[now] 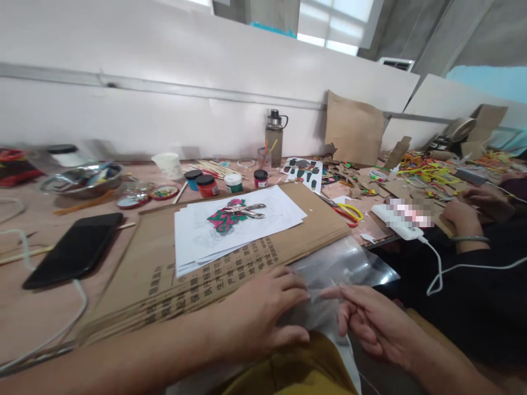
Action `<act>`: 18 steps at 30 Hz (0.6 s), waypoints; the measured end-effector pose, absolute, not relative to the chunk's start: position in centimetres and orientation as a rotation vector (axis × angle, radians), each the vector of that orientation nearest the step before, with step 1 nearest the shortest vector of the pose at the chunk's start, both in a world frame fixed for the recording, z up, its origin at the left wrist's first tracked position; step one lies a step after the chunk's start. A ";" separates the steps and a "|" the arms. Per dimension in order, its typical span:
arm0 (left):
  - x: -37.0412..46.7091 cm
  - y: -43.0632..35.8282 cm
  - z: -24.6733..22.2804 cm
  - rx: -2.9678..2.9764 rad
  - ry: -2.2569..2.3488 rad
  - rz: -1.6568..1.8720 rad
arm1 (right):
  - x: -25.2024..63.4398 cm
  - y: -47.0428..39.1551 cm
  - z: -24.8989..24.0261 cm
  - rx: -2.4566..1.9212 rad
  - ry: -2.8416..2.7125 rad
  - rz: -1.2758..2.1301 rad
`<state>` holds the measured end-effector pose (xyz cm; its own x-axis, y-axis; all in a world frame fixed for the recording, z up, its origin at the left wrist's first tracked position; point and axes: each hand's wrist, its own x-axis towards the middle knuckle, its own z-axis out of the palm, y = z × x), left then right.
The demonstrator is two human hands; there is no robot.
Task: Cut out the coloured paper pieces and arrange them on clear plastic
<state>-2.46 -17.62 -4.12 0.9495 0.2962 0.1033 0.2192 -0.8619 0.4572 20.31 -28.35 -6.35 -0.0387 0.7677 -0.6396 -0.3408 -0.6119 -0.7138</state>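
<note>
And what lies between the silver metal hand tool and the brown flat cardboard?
White paper sheets bearing a green-and-pink patterned shape, as the head view shows.

- A shared craft workshop, it seems: one long worktable (24,318), a co-worker's hand (463,215) at its near edge, far right.
- Paint jars (207,187) and wooden sticks (222,170) towards the back edge.
- Scissors (326,199) beside flattened cardboard (323,226), nearer the front (concrete wall (494,41) above).

Cutout (224,225) is blotchy pink/grn, paper (187,236) wht, cardbd (150,258) brn w/ blk print (247,259).
</note>
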 end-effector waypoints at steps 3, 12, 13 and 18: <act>-2.5 -16.1 -6.0 2.727 0.537 0.228 | 20.2 -28.0 -6.1 -1.443 -0.510 1.736; -3.2 -12.1 -9.4 2.880 0.765 0.104 | 21.3 -28.4 -4.5 -1.387 -0.585 1.770; -3.2 -12.0 -9.3 2.879 0.763 0.077 | 21.5 -28.5 -4.3 -1.368 -0.615 1.771; -2.9 -12.0 -8.5 2.822 0.724 0.042 | 21.8 -28.7 -3.3 -1.328 -0.686 1.746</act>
<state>-2.92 -11.95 -8.51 0.8777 0.4783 -0.0289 0.4718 -0.8522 0.2261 21.76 -28.75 -3.28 -0.1095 0.8543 -0.5081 -0.2802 -0.5170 -0.8089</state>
